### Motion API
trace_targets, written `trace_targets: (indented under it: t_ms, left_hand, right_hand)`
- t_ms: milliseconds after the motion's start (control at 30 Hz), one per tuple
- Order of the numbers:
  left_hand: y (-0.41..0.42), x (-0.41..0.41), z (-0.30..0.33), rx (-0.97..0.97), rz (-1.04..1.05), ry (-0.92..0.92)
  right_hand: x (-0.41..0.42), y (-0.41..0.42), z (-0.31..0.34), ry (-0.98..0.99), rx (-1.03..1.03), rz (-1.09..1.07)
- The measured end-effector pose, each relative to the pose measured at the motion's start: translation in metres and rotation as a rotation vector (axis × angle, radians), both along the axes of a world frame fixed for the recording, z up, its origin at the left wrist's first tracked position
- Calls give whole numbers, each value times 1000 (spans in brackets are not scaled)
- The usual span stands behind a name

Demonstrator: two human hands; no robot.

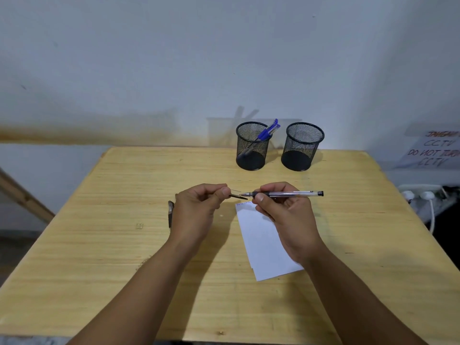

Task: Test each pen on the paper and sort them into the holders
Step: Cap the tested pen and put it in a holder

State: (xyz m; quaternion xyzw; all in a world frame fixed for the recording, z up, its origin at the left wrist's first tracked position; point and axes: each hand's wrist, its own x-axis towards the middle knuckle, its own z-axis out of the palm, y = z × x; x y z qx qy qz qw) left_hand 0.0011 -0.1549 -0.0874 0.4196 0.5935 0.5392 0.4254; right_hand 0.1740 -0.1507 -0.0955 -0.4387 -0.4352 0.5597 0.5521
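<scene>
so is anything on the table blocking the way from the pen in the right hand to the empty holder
Nothing visible does. The pen in the right hand is above the paper, and the bare table stretches from there to the empty holder. The left hand holds the cap off to the side.

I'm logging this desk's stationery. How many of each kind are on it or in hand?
Mesh holders: 2
Blue pens in the left holder: 2
Black pens: 2, one in the right hand, one on the table
Pen cap in the left hand: 1
Paper: 1
Total: 8

Office corner, wooden desk (124,185), CCTV notice (433,150)
</scene>
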Motion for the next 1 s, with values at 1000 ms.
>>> trace_targets:
  t_ms: [1000]
  left_hand:
    - [42,30,16,24,-155,-136]
  right_hand:
    - [13,54,44,147,63,-102]
